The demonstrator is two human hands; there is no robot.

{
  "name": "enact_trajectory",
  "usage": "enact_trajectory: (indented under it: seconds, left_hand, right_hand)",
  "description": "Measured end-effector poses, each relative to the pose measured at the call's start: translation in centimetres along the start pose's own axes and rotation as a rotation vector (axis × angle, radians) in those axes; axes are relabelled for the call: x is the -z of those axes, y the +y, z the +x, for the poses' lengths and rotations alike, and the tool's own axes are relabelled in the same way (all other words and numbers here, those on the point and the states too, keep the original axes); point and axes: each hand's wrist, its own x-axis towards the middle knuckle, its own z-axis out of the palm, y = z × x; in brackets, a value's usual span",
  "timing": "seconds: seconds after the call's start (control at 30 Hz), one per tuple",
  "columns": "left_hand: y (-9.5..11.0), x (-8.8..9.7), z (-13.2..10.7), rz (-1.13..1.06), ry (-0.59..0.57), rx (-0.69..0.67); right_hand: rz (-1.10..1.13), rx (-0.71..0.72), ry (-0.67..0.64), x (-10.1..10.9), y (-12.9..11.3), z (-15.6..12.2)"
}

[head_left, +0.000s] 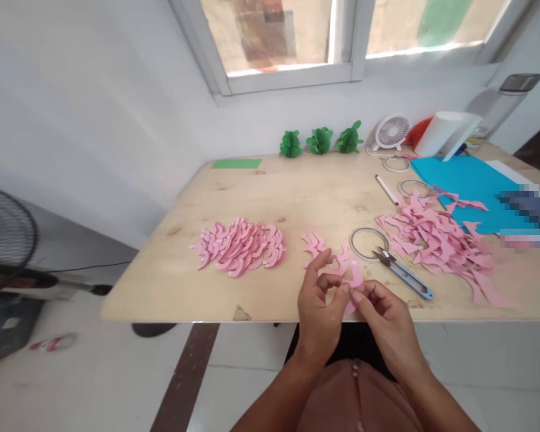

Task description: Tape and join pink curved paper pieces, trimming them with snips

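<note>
A plain dusty-brown fabric top has a dark vertical line down its front and small round fastenings near its edge. Black cloth shows beyond it. The left hand and right hand are bare.

A pale wood-grain table with rounded corners and a worn patch on its near edge has white walls behind it and to its left. Above the table's far edge, a light-framed window glows with daylight, brightest along the bottom of its panes. Left of the table, a black fan stands over pale floor tiles, and a dark brown strip crosses them from beneath the table's near edge.
</note>
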Motion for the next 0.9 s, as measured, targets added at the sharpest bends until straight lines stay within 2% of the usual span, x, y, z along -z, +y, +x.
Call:
enact_trajectory:
  seconds: [0.23, 0.37, 0.53, 0.63, 0.73, 0.9]
  left_hand:
    - [0.4, 1.4, -0.1, 0.019, 0.036, 0.013]
    - [1.0, 3.5, 1.0, 0.111, 0.098, -0.069]
    - [1.7, 8.0, 5.3, 0.496, 0.267, -0.291]
    - [1.6, 10.1, 7.9, 0.741, 0.321, -0.424]
    - [0.8, 11.0, 9.4, 0.963, 0.301, -0.481]
    - [-0.9, 11.2, 10.0, 1.209, 0.218, -0.494]
  right_hand:
    - [-0.065, 0.038, -0.045, -1.6, 0.2, 0.9]
    - [-0.076, 0.067, -0.104, -2.8, 0.2, 1.3]
    - [-0.141, 0.093, -0.074, -2.7, 0.8, 1.2]
    - [-0.216, 0.113, -0.041, -2.2, 1.3, 1.0]
    - [-0.269, 0.132, -0.016, -1.9, 1.5, 0.9]
    - [-0.276, 0.125, -0.022, -1.8, 1.7, 0.9]
